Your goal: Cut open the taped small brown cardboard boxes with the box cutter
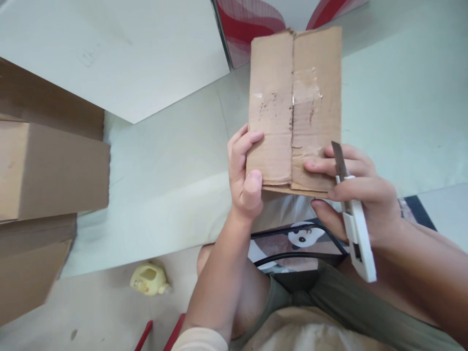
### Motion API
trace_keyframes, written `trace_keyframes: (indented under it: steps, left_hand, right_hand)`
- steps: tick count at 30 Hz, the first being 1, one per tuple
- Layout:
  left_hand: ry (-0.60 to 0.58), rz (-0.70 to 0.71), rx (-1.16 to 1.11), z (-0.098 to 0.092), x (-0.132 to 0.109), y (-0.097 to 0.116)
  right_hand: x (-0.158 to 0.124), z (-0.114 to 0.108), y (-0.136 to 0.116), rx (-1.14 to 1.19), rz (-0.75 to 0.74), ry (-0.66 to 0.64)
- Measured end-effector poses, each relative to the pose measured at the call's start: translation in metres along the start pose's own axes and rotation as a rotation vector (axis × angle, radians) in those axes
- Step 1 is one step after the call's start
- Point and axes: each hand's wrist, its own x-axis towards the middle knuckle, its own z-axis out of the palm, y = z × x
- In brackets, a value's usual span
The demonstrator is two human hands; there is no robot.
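Observation:
A small cardboard box (pixel 270 73) is held up in front of me, its seamed, tape-scarred face toward the camera. My left hand (pixel 245 170) grips its left edge, thumb at the lower corner and fingers on the face. In my right hand (pixel 365 190) is a white box cutter (pixel 360 239), its blade out and pointing up beside the box's lower right corner. Fingertips of that same hand also press on the box's right side. Scraps of clear tape and dark marks show along the middle seam.
Larger cardboard boxes (pixel 66 170) stand at the left, near a white panel (pixel 127 53). A pale green surface (pixel 164 195) stretches behind my hands. Below lie a yellow jug (pixel 149 279) on the floor and a panda-printed item (pixel 303 236) with a black frame by my legs.

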Motion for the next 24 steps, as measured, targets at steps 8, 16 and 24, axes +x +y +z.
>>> trace_keyframes:
  steps: [8, 16, 24]
  left_hand:
    - [-0.011, 0.035, -0.008, -0.0008, 0.0003, -0.0023]
    - [-0.004, 0.024, 0.003, 0.0005, -0.0008, -0.0016]
    - [-0.028, 0.114, -0.036, -0.0051, 0.0022, -0.0051]
  right_hand:
    - [-0.0013, 0.0004, 0.0007, -0.008, 0.005, 0.017]
    - [-0.0007, -0.0002, 0.0008, 0.007, -0.026, 0.001]
    - [-0.0003, 0.0, 0.0011, 0.022, -0.038, 0.003]
